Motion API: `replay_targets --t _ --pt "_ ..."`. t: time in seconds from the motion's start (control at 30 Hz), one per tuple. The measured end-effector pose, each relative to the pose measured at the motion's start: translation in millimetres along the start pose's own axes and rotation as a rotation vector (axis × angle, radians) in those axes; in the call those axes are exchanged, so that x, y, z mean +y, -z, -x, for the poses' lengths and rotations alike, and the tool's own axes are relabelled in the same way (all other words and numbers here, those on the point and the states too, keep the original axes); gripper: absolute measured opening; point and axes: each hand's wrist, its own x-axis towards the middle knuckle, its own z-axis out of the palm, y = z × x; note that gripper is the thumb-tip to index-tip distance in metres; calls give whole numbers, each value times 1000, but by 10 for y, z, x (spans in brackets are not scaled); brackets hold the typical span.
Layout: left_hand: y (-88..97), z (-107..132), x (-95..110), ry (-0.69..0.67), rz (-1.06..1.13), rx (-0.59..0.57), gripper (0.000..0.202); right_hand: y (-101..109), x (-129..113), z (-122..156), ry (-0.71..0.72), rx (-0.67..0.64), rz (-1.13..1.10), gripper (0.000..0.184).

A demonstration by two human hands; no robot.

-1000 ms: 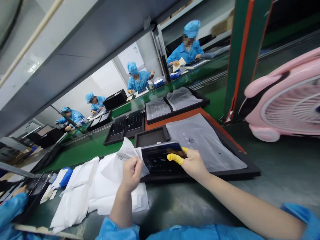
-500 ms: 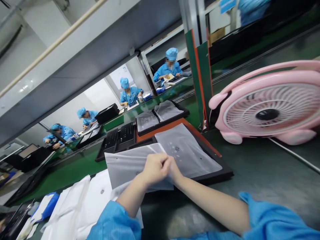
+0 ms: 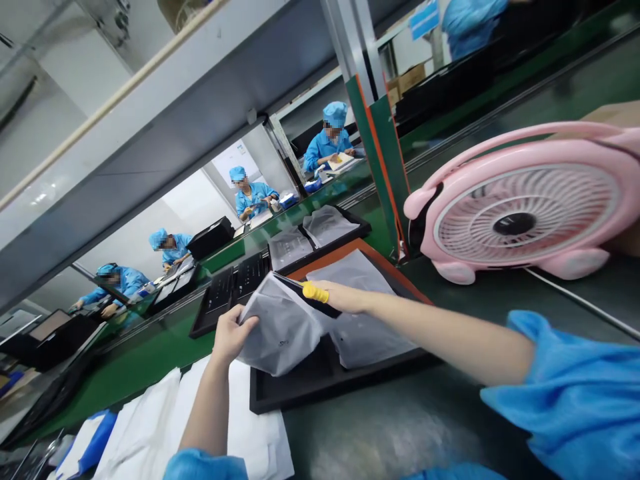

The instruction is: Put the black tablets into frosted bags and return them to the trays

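Observation:
My left hand (image 3: 231, 335) grips the near edge of a frosted plastic bag (image 3: 283, 325) with a dark flat panel inside it. My right hand (image 3: 334, 298), with a yellow finger cot on one finger, holds the bag's far edge. Both hands keep the bagged panel tilted just above the empty left half of a black tray (image 3: 320, 380). A second bagged panel (image 3: 365, 313) lies in the tray's right half.
A stack of white bags (image 3: 150, 420) lies at the near left. A pink fan (image 3: 520, 207) stands at the right. More black trays (image 3: 235, 280) ride the green conveyor (image 3: 150, 340) behind. Several people in blue work across the line.
The dark panel was half out of the bag one second ago; now it is fully inside. Both hands have carried the bagged panel over the tray's left half.

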Motion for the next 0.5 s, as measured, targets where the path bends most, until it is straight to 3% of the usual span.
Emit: replay_targets --t 0.07,0.1,0.17,0.23,0.3,0.4,0.43,0.5 --pt "-53 70 -136 55 62 126 26 291 -18 -23 -20 -142 291 59" --pt "-73 96 -201 85 85 172 27 441 -55 -45 -62 -148 469 61" --pt "-110 134 -312 137 127 233 28 692 -184 -127 -117 -32 783 68" --pt "-151 156 -391 165 175 273 30 798 -356 -257 -70 108 909 70" --pt "-202 170 -426 173 228 288 32 703 -521 -422 35 138 817 68" --pt "-280 172 -397 167 289 265 31 322 -677 -750 139 -12 543 60" --pt "-305 166 -375 171 312 257 31 204 -704 -879 152 -21 469 47" --pt "-355 143 -339 199 380 257 31 77 -735 -1129 170 106 362 20"
